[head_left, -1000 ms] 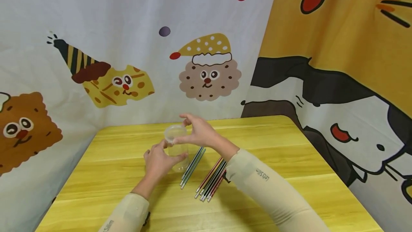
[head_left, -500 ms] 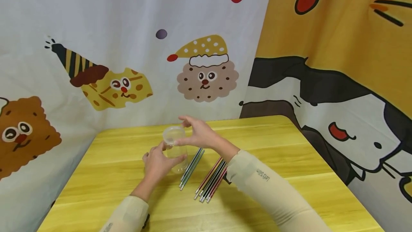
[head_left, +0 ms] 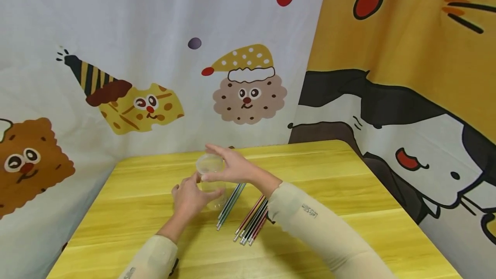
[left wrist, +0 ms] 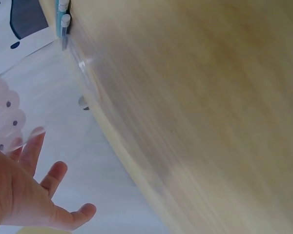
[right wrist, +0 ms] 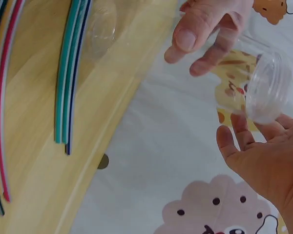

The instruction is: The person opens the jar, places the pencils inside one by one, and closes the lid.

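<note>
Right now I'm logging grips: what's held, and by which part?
A clear plastic cylindrical jar: the left hand holds its body, the right hand its round translucent top.

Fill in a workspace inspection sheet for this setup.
Surface: table, yellow wood-grain top.
Job's things: clear jar, upright, with translucent lid on top; full seating cannot be told. Blue-green pencils lie beside the jar; a second bundle, with red and black ones, lies farther right.
Clutter: nothing seen.
Hands: left hand grips the jar's body; right hand holds the lid.
Cables: nothing seen.
Surroundings: cartoon-printed fabric behind the table.
</note>
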`<state>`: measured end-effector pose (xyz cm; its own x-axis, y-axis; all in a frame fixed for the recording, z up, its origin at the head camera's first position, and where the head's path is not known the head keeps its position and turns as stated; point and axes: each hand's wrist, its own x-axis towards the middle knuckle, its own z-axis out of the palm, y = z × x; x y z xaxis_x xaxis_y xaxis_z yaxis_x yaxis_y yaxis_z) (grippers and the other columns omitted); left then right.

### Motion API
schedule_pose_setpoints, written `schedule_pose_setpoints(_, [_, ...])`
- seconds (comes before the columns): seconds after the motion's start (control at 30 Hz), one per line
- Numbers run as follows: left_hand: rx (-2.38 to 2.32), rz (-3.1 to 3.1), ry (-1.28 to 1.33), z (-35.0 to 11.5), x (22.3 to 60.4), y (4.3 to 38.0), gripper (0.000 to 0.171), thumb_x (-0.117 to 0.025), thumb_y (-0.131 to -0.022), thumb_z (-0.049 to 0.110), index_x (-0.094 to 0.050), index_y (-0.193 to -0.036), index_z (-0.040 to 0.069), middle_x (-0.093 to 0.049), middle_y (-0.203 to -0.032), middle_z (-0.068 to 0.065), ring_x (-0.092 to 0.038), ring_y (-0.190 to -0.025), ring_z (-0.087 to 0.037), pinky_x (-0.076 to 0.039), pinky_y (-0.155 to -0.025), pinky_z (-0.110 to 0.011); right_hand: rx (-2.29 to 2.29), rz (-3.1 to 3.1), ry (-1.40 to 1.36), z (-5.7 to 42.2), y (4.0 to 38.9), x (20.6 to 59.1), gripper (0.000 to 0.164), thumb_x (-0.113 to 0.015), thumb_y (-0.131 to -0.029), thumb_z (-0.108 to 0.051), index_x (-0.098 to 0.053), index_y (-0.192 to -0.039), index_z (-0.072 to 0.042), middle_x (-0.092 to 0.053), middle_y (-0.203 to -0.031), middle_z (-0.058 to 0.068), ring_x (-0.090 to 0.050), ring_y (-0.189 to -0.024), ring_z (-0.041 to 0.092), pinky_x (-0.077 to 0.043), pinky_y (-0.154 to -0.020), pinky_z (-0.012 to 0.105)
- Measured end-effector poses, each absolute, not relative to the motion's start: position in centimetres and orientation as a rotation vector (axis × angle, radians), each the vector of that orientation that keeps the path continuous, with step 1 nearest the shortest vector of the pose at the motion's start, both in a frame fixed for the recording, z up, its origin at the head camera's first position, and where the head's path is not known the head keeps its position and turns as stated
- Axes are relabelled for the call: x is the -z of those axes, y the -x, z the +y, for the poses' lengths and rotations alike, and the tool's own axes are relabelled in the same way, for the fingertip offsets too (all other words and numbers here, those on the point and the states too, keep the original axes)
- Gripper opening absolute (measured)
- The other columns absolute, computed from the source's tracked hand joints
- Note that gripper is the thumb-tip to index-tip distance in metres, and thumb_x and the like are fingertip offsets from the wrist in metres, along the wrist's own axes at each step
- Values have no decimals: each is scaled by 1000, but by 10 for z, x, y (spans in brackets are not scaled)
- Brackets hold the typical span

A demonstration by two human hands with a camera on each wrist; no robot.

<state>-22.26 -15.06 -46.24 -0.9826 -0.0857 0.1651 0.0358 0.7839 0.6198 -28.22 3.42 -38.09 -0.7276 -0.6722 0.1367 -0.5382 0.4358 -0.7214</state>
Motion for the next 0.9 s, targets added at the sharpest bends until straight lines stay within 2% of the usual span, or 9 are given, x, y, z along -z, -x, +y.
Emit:
schedule_pose_setpoints(0.17, [964,-2790,-4,-148,466,221,79,-91,-79,58,-66,-140,14,-74,-136,-13,-64,-130,-40,-23,-116,-79,1126,2558,1137,20,281,385,93,-78,-97,-48,-26,-171,-25,-40,-173,-2,-36,-161,23,-36,-130,50])
schedule_pose_setpoints(0.23, [977,-2782,-1,-148,468,221,74,-91,-79,57,-68,-137,16,-75,-134,-11,-64,-129,-39,-22,-117,-79,1113,2602,1137,19,278,384,90,-77,-98,-47,-29,-170,-26,-35,-175,0,-34,-163,26,-35,-130,54])
schedule_pose_setpoints(0.3, [986,-2786,-6,-150,469,220,76,-90,-80,58,-67,-138,15,-75,-134,-12,-63,-130,-39,-21,-117,-79,1104,2662,1103,20,275,381,89,-78,-97,-49,-31,-169,-28,-32,-177,0,-32,-163,28,-34,-130,57])
schedule_pose_setpoints(0.37, [986,-2789,-8,-152,469,219,79,-90,-80,60,-66,-139,13,-75,-134,-13,-62,-131,-40,-20,-117,-78,1112,2704,1040,24,273,379,93,-81,-93,-51,-33,-169,-29,-33,-176,3,-36,-161,30,-38,-127,60])
schedule_pose_setpoints(0.53, [964,-2786,-4,-155,467,218,77,-89,-78,63,-68,-132,13,-75,-131,-12,-62,-129,-41,-23,-116,-76,1154,2750,933,32,274,376,102,-89,-84,-55,-38,-166,-22,-55,-158,6,-55,-142,26,-53,-114,52])
schedule_pose_setpoints(0.63, [963,-2783,4,-156,467,219,76,-89,-78,64,-68,-131,14,-76,-131,-11,-63,-129,-40,-24,-115,-76,1183,2742,946,34,275,377,101,-91,-83,-52,-41,-165,-18,-63,-145,6,-58,-136,24,-54,-111,48])
schedule_pose_setpoints(0.7, [966,-2787,5,-156,468,219,77,-89,-78,64,-68,-133,14,-75,-132,-10,-63,-130,-40,-23,-116,-77,1200,2727,974,34,276,378,100,-91,-84,-48,-41,-165,-15,-65,-142,6,-59,-134,24,-54,-111,47])
schedule_pose_setpoints(0.8, [968,-2796,5,-156,470,221,78,-89,-79,64,-67,-135,15,-75,-133,-10,-62,-131,-40,-20,-117,-79,1203,2698,1027,33,276,380,100,-90,-86,-45,-38,-166,-16,-63,-149,7,-59,-138,25,-53,-113,49])
schedule_pose_setpoints(0.9, [949,-2806,1,-156,472,223,78,-89,-79,63,-67,-137,16,-75,-135,-10,-62,-133,-40,-19,-117,-80,1161,2675,1082,29,276,383,98,-86,-90,-47,-35,-168,-18,-54,-162,5,-51,-149,27,-48,-120,53])
